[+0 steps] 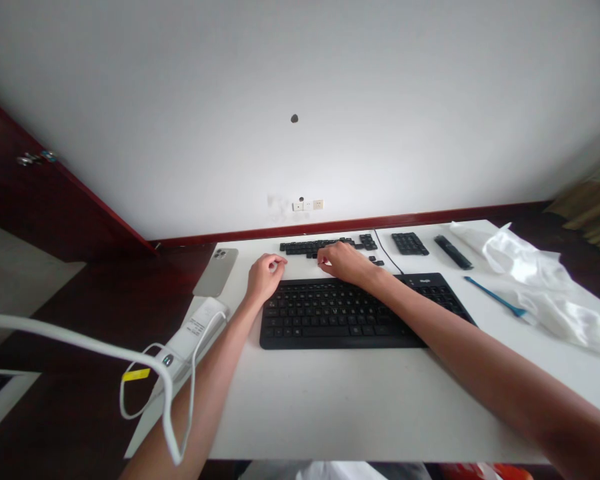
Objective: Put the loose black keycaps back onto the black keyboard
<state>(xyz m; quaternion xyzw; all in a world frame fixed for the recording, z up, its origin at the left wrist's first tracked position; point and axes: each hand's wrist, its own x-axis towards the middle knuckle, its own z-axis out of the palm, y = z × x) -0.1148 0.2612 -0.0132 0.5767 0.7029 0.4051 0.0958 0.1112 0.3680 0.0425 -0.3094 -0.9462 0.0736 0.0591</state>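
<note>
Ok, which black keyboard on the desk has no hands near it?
The small numeric keypad, off to the right by itself. The full-size keyboard sits right by the left hand and right hand.

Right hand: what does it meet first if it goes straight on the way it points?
Probably the loose black keycaps just ahead of the right hand, on the white desk; depth is hard to judge from this view.
</note>
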